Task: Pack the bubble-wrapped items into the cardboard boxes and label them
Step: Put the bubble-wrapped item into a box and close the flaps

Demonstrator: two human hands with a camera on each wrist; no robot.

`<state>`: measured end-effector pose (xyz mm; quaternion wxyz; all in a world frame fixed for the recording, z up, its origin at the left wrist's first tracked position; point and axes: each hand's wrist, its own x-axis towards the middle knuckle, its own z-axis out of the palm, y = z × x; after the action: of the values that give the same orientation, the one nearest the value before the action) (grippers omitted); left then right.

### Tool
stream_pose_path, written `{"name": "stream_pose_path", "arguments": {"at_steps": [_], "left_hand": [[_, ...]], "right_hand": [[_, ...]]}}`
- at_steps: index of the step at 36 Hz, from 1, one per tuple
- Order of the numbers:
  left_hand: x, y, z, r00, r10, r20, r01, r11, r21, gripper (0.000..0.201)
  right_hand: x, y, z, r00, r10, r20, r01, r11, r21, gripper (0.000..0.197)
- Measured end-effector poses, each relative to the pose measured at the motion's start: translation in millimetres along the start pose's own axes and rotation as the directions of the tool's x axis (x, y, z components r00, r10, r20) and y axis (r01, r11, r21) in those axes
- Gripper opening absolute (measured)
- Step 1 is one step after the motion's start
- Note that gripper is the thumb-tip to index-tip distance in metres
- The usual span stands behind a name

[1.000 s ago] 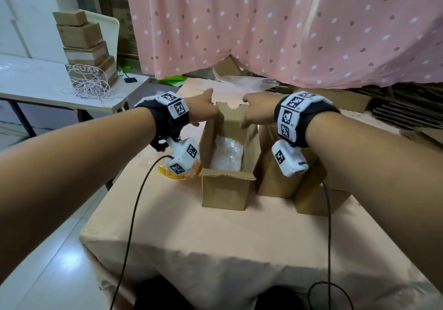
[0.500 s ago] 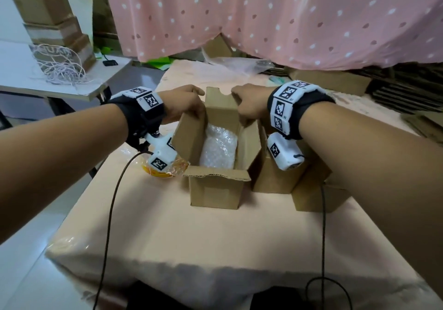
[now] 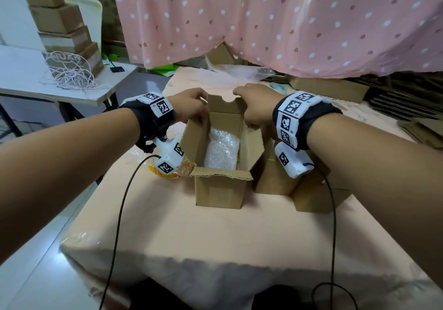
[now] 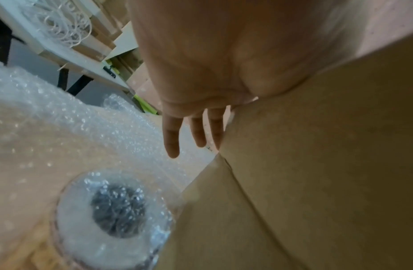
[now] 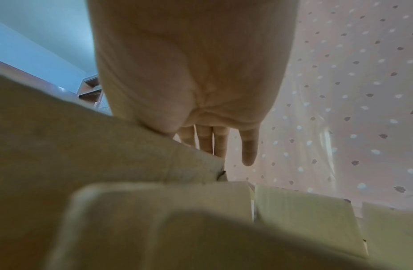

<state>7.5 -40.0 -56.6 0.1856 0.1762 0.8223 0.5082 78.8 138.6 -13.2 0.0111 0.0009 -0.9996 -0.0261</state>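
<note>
At frame centre, the cardboard box (image 3: 219,165) holds the bubble-wrapped item (image 3: 221,150). The left hand (image 3: 189,105) and right hand (image 3: 254,104) pinch its side flaps. Best fold both inward together, keeping the wrap tucked below the creases.

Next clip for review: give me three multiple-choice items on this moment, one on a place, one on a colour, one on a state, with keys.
1. Where is the bubble-wrapped item?
A. inside the open box
B. on the floor
C. on the white side table

2. What colour is the dotted curtain?
A. green
B. pink
C. black

3. What state is the open box in?
A. taped shut
B. crushed flat
C. flaps up

Key: 1 A, it shows between the box walls; 2 B, pink with dots; 3 C, the left hand and right hand are at its raised flaps.
</note>
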Motion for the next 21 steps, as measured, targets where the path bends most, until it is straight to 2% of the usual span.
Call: {"name": "stream_pose_path", "arguments": {"at_steps": [6,11,12,14,15,17,21], "left_hand": [[-2,5,-2,0.997,0.073,0.019,-0.075,0.970,0.230,0.024],[1,7,-5,0.996,0.080,0.043,-0.091,0.829,0.551,0.025],[1,8,-5,0.995,0.075,0.059,-0.095,0.763,0.639,0.028],[2,11,-3,0.992,0.095,0.086,-0.124,0.550,0.826,0.040],[2,12,-2,0.988,0.119,0.094,-0.138,0.443,0.886,0.042],[-1,13,3,0.980,0.152,0.130,-0.169,0.286,0.943,0.038],[-9,13,16,0.964,0.124,0.235,-0.250,0.126,0.960,0.043]], "right_hand": [[-9,-1,9,0.999,-0.041,0.005,0.041,0.999,0.030,0.050],[-12,2,12,0.997,-0.045,0.068,0.045,0.999,0.002,0.038],[-12,2,12,0.995,-0.047,0.087,0.047,0.999,-0.005,0.037],[-13,2,12,0.993,-0.049,0.112,0.051,0.999,-0.019,0.036],[-13,1,11,0.992,-0.051,0.117,0.055,0.998,-0.030,0.035],[-15,1,11,0.990,-0.059,0.127,0.066,0.996,-0.056,0.035],[-19,-1,11,0.987,-0.064,0.147,0.079,0.992,-0.100,0.036]]}}
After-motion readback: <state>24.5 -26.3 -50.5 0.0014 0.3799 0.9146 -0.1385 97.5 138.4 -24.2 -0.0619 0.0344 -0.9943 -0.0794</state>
